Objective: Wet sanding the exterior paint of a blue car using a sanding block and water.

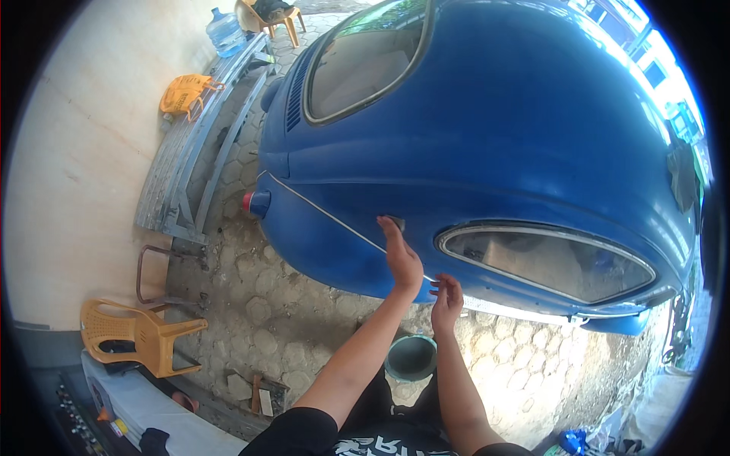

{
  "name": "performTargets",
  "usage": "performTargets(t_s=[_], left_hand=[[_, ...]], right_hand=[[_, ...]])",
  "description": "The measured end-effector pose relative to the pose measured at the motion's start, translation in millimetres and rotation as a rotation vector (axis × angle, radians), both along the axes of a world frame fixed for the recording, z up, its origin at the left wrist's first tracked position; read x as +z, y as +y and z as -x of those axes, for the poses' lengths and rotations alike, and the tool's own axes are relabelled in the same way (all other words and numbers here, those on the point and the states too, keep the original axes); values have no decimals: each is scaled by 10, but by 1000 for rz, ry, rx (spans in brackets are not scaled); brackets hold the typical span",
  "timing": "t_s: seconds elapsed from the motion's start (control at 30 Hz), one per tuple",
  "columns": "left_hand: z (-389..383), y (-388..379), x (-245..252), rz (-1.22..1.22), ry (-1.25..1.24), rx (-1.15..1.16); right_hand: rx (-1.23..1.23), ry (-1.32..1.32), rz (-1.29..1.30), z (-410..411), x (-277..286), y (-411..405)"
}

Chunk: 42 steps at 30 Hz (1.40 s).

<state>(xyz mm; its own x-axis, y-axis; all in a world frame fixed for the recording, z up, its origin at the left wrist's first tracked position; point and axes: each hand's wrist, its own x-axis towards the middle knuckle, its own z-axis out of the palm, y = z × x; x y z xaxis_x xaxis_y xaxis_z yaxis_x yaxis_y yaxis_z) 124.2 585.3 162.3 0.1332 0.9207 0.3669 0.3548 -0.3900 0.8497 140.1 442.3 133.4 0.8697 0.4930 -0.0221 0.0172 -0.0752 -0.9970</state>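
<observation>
My left hand (pixel 402 256) reaches up to the rear side panel of a blue car (pixel 353 211), its fingers over a small dark grey piece of sheet material (pixel 394 222) lying against the paint. The hand's palm side faces right. A pale cord or trim strip (pixel 328 214) runs along the fender seam and passes behind this hand. My right hand (pixel 447 293) is by the lower body, below the rear corner of the side window (pixel 542 259), with fingers bent and nothing visible in them. Whether its fingertips touch the body or strip cannot be told.
A green-rimmed bucket (pixel 411 358) stands on the paving near my legs. A yellow plastic chair (pixel 145 336) stands lower left. Along the left wall is a metal bench (pixel 182 165) with an orange bag (pixel 185 94) and a water jug (pixel 224 33). The red-tipped tail light (pixel 258 203) sticks out.
</observation>
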Motion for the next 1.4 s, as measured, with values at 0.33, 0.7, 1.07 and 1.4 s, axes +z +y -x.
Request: performTargets(t_s=[0.33,0.7,1.07,1.4], left_hand=[[897,-605,-604,256,53,-688],[1294,-938,-332,703,103,-1078],[1025,-1371,-59,843,214,-1324],[1249,-1684,109,837,215,-1235]], right_hand=[[-28,9,175,-79,15,-781],[228,-152,389,367,273,-1137],[47,347,199,473,508,-1880],[137,391,201,652,809,-2300]])
